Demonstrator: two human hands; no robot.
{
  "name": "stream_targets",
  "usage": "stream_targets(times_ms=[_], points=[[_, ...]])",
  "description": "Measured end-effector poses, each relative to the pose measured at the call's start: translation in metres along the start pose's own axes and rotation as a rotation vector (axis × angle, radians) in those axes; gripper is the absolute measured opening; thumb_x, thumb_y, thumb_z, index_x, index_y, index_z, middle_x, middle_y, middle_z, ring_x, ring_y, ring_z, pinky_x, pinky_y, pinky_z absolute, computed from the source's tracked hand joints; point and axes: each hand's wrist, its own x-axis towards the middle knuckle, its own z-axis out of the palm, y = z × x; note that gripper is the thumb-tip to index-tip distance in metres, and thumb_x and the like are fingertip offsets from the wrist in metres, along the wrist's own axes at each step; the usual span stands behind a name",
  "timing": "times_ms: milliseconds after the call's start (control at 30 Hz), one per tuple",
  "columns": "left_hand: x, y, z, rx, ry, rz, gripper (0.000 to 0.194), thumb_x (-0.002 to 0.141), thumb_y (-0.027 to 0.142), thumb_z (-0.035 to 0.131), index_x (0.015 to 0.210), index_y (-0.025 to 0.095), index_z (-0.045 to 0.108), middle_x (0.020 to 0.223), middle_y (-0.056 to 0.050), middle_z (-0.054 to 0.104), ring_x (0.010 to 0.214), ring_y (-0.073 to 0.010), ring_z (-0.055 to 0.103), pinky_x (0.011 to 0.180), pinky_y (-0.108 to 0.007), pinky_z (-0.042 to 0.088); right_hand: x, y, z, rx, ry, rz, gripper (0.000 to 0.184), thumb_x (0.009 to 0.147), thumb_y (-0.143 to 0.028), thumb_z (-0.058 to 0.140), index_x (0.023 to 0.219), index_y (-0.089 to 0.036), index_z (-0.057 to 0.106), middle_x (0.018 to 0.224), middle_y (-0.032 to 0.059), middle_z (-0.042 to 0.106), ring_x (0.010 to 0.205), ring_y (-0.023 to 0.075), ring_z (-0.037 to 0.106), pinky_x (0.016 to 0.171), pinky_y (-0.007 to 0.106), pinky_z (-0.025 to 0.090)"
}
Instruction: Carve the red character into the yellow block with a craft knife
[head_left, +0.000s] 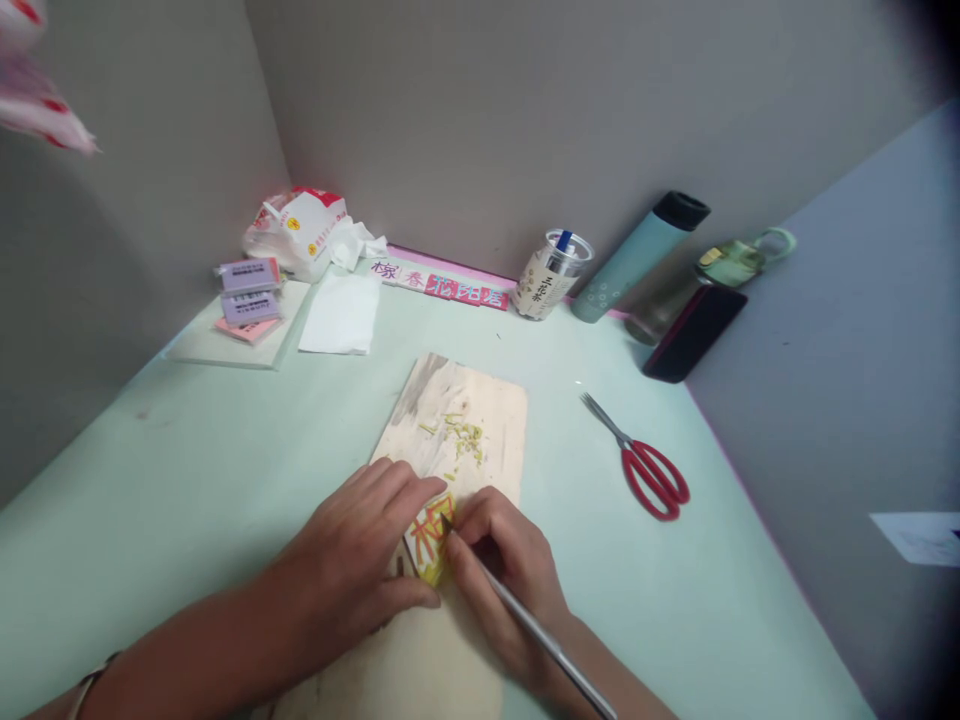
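Observation:
My left hand (352, 545) is closed on a small yellow carving block (430, 542) with a character in red-orange lines on its face. Thumb and fingers grip the block from its left, pressing it to a wooden board (499, 415). A slim metal carving knife (536, 630) is pinched in my right hand (514, 565), its dark pointed tip touching the right part of the character. Yellow-green shavings (465, 437) lie scattered on the board beyond both hands.
Red-handled scissors (654, 480) lie on the right. Behind stand a labelled jar (547, 280), a teal bottle (634, 262), a green-lidded bottle (727, 262) and a leaning phone (696, 330). Lettered blocks (454, 288), white paper (341, 313), a tissue pack (300, 230) and stacked wrapped blocks (251, 290) sit back left.

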Motion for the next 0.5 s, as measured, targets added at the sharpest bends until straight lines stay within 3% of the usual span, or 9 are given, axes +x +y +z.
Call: stream_targets(times_ms=[233,433,500], points=[[0.0029,0.0033,-0.0022,-0.01,-0.002,0.016,0.089,0.07,0.018,0.093,0.137,0.025,0.034,0.109,-0.005,0.056,0.097,-0.0286,0.055,0.083,-0.043,0.048,0.0034,0.0031,0.0015,-0.197,-0.011,-0.32,0.022,0.089,-0.003,0.051,0.087,-0.024,0.046,0.074,0.0021,0.054,0.066,0.0186,0.051,0.059,0.031,0.041],[0.0019,0.0033,-0.002,-0.004,-0.006,-0.006,0.093,0.071,0.018,0.092,0.139,0.029,0.03,0.11,-0.004,0.056,0.099,-0.0286,0.056,0.084,-0.043,0.049,0.0001,0.0076,0.0003,-0.359,-0.073,-0.422,0.023,0.09,-0.003,0.052,0.086,-0.024,0.045,0.072,0.002,0.053,0.065,0.0197,0.045,0.059,0.033,0.036],[0.0013,0.0028,-0.0019,0.001,-0.005,-0.002,0.094,0.07,0.019,0.093,0.139,0.03,0.03,0.113,-0.005,0.057,0.101,-0.0295,0.057,0.087,-0.044,0.049,0.0001,0.0069,-0.0005,-0.321,-0.07,-0.396,0.021,0.09,-0.004,0.051,0.084,-0.024,0.046,0.073,0.0021,0.054,0.066,0.0193,0.046,0.06,0.033,0.037]])
